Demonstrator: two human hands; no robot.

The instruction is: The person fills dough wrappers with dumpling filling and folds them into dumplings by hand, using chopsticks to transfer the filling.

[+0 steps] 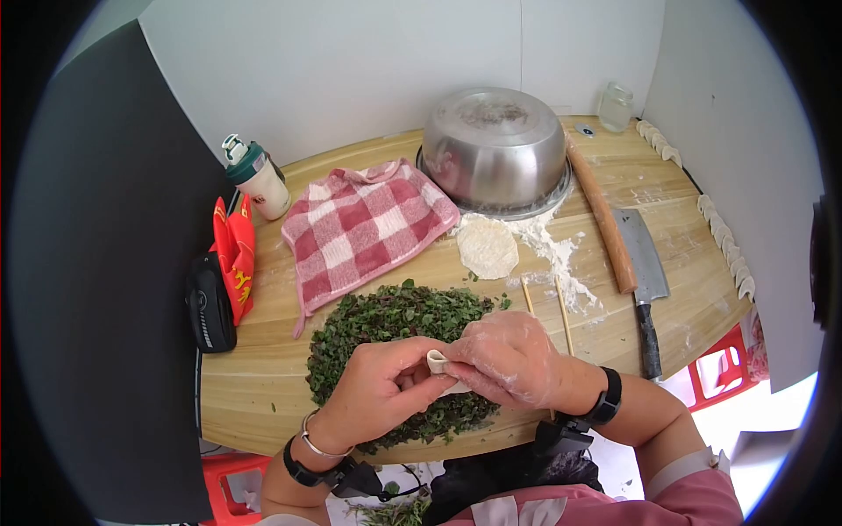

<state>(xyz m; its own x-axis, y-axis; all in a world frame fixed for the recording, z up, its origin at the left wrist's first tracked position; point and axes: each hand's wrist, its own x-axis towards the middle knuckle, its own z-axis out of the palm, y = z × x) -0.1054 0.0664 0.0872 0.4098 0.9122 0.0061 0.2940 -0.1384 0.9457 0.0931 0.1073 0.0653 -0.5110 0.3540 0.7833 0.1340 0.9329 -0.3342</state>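
Note:
A small folded dumpling (437, 359) of pale dough is pinched between both hands at the front of the table. My left hand (381, 386) grips its left side with thumb and fingers. From the right, my right hand (509, 358), dusted with flour, presses the edge with closed fingers. The dumpling's lower part is partly hidden by the fingers. Beneath the hands spreads a pile of chopped green leaves (386, 314). Beyond it lies a round, flat dough wrapper (488, 248) beside scattered flour (561, 254). A pair of chopsticks (563, 316) lies just past my right hand.
An upturned metal basin (495, 158) stands at the back, with a rolling pin (601, 210) and a cleaver (643, 254) to its right. Dumplings (724, 238) line the right edge. A checked towel (364, 223), a bottle (260, 180) and a black case (210, 302) occupy the left.

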